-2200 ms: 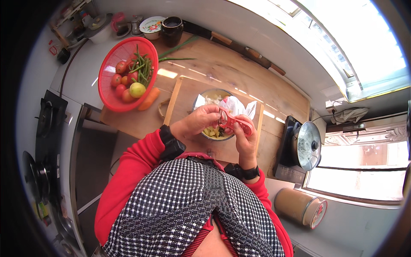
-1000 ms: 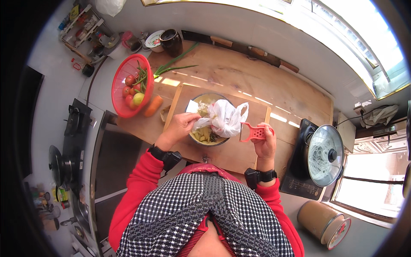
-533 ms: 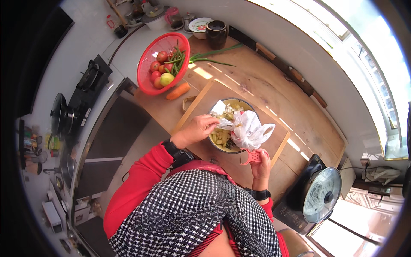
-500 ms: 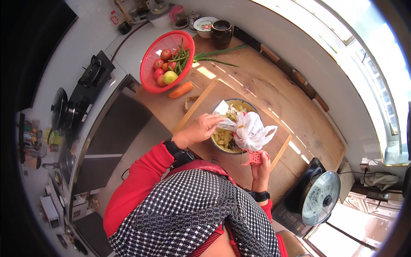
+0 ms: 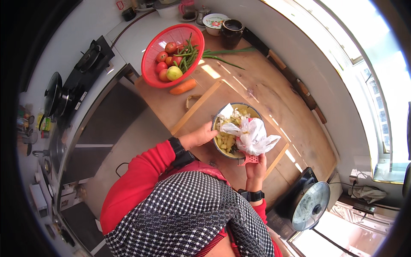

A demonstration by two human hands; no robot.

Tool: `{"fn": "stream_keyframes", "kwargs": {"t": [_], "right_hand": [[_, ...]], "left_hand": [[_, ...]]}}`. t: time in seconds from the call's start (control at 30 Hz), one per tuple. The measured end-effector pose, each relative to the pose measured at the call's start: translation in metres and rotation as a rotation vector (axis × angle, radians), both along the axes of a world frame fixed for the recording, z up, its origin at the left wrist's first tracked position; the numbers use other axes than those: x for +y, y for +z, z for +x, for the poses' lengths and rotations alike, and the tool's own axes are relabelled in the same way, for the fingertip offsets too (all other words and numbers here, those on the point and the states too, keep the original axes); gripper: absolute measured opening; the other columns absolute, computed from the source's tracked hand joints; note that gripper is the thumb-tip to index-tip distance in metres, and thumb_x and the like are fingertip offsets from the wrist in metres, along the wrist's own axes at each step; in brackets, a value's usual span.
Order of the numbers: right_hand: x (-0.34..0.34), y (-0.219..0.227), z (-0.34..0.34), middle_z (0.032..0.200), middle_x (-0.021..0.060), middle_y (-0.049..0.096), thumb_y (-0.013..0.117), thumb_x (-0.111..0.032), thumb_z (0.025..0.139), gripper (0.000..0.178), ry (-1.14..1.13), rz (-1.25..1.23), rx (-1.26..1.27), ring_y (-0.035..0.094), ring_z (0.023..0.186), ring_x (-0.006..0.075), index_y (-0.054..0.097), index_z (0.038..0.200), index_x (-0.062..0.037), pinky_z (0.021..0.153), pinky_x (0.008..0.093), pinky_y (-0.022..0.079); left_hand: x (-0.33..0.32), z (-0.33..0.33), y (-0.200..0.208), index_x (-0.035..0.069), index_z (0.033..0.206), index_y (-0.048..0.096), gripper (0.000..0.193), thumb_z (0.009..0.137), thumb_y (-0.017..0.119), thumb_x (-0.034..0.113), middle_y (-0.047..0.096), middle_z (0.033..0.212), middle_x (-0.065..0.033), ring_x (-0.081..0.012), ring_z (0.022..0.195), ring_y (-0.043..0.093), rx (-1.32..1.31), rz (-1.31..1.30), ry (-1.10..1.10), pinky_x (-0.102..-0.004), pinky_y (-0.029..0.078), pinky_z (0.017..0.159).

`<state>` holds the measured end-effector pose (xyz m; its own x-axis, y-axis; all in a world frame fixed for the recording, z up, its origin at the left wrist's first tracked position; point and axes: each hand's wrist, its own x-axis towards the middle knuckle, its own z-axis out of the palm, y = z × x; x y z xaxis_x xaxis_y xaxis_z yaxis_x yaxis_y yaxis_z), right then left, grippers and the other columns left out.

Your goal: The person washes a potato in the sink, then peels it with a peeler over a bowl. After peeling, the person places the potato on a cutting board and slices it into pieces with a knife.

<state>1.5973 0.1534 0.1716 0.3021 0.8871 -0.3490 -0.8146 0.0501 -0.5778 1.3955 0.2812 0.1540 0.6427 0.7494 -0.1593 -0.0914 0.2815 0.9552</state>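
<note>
An enamel basin [image 5: 214,143] with a dark rim holds yellowish peelings or scraps [image 5: 224,141] and a crumpled white plastic bag [image 5: 252,136]. My left hand [image 5: 204,134] grips the basin's left rim, its fingertips partly hidden. At the near right edge, my right hand [image 5: 256,168] is closed on a red peeler [image 5: 251,159] with a perforated handle, held against the basin's side. Part of the peeler is hidden by the hand and the bag. Under the basin lies a wooden board [image 5: 195,115] with raised edge strips.
Beyond the board stand a red colander [image 5: 147,64] of tomatoes and green beans, a carrot [image 5: 183,87], green onions [image 5: 227,52], a dark jar [image 5: 231,34] and a floral bowl [image 5: 214,21]. A lidded pan [image 5: 310,205] sits on a cooktop at right.
My left hand has let go of the plastic bag and moved down to the basin's rim. The right hand has brought the peeler against the basin. The whole view has shifted slightly.
</note>
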Motion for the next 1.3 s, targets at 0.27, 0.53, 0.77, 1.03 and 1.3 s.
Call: {"fn": "stream_keyframes", "kwargs": {"t": [0.27,0.53,0.77,1.03,1.3], "right_hand": [[0.009,0.018,0.064,0.130,0.0135,0.038,0.027,-0.023,0.092,0.043,-0.268,0.085,-0.049,0.039,0.117,0.0301,0.030,0.128,-0.0007,0.098,0.0461,0.032],[-0.001,0.007,0.186,0.126,0.0152,0.042,0.027,-0.029,0.093,0.044,-0.475,0.042,-0.126,0.043,0.112,0.0314,0.035,0.125,-0.0007,0.092,0.0502,0.037],[-0.008,-0.033,0.247,0.122,0.0144,0.044,0.028,-0.030,0.093,0.044,-0.733,-0.019,-0.169,0.046,0.109,0.0304,0.036,0.125,-0.0017,0.090,0.0482,0.040],[0.007,-0.037,0.241,0.126,0.0115,0.041,0.030,-0.042,0.091,0.053,-0.822,-0.152,-0.332,0.043,0.112,0.0278,0.034,0.127,-0.0034,0.092,0.0416,0.038],[-0.037,-0.040,0.209,0.116,0.0090,0.047,0.049,-0.040,0.085,0.043,-0.890,-0.219,-0.109,0.046,0.103,0.0250,0.045,0.110,-0.0063,0.084,0.0381,0.039]], "left_hand": [[0.029,0.082,0.044,-0.003,0.117,0.039,0.036,0.081,0.043,0.005,0.052,0.109,-0.0107,-0.0172,0.096,0.054,-0.162,-0.073,-0.175,-0.0303,0.048,0.081],[0.038,0.245,0.027,-0.004,0.116,0.039,0.037,0.079,0.043,-0.001,0.051,0.109,-0.0134,-0.0234,0.094,0.056,-0.099,-0.191,-0.332,-0.0355,0.052,0.075],[0.028,0.320,0.007,-0.003,0.115,0.038,0.033,0.083,0.044,0.007,0.053,0.107,-0.0140,-0.0230,0.092,0.058,-0.080,-0.283,-0.486,-0.0364,0.053,0.073],[0.044,0.307,-0.008,0.001,0.115,0.043,0.034,0.090,0.043,0.025,0.052,0.108,-0.0061,-0.0154,0.074,0.055,0.032,-0.175,-0.498,-0.0242,0.049,0.064],[0.156,0.143,0.019,0.002,0.089,0.060,0.018,0.087,0.051,0.018,0.058,0.074,0.0000,-0.0062,0.063,0.052,0.297,0.082,-0.326,-0.0199,0.045,0.054]]}}
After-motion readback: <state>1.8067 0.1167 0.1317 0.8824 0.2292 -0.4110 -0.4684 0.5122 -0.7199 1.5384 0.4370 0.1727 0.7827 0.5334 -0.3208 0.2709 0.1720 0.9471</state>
